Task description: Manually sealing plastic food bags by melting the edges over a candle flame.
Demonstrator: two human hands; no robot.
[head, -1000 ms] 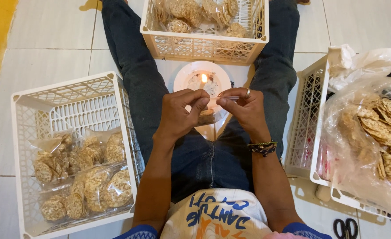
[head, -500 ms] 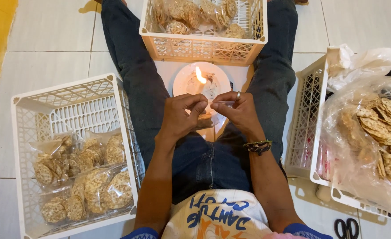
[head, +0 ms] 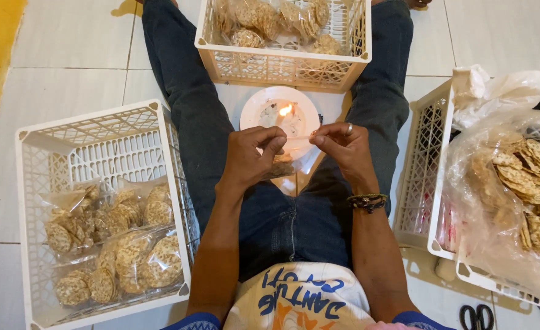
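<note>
Both the left hand (head: 250,157) and right hand (head: 343,146), pinched on the small clear plastic cracker bag (head: 288,160), have lifted its stretched top edge closer to the candle flame (head: 285,110) on the round white plate (head: 258,109), suggesting heat-sealing.

Candle plate (head: 258,113) between legs, crates left (head: 93,131), ahead (head: 282,64), right (head: 432,183)

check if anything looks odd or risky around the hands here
One thing stands out: a small open flame burns on the round white plate on the floor, right by the thin clear plastic bag of crackers held between the left hand and right hand. Nothing looks spilled or broken.
</note>
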